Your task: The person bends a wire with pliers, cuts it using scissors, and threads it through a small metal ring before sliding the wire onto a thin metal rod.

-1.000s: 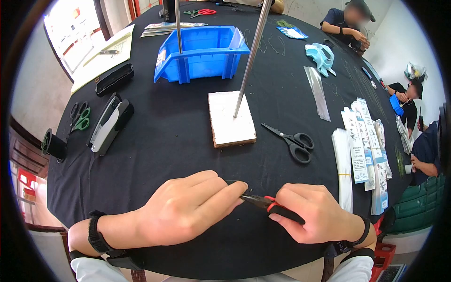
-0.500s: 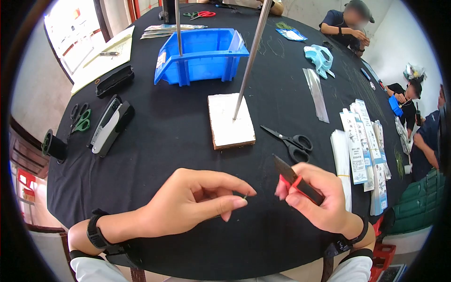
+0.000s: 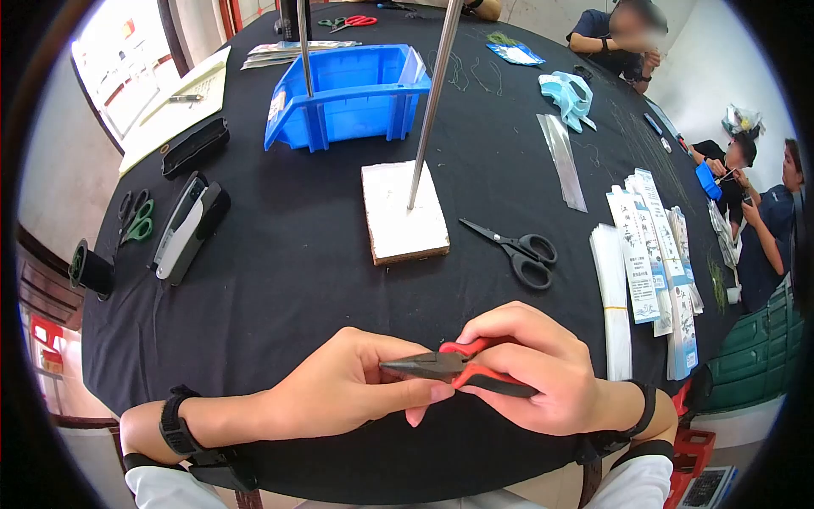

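Observation:
A pair of needle-nose pliers (image 3: pixel 434 366) with red and black handles rests in my right hand (image 3: pixel 543 373), fingers wrapped round the grips. Its dark jaws point left and lie across the fingers of my left hand (image 3: pixel 343 386). That hand is closed in a pinch, thumb tip beside the pliers' pivot. Whatever sits between its fingertips is hidden behind the jaws. Beyond my hands, a white block (image 3: pixel 405 212) carries an upright metal rod (image 3: pixel 432 110). Black scissors (image 3: pixel 517 253) lie to the right of the block, blades slightly apart.
A blue bin (image 3: pixel 352 114) stands farther back. On the left are a stapler (image 3: pixel 193 229), green-handled scissors (image 3: pixel 138 220) and a black case (image 3: pixel 195 148). Printed sleeves (image 3: pixel 640 263) and a banded white bundle (image 3: pixel 612 305) lie on the right. Several people sit around the table.
My right hand has come left and turned the pliers from pointing up and away to pointing left, onto my left fingers. The tiny green piece seen in the left pinch is now covered.

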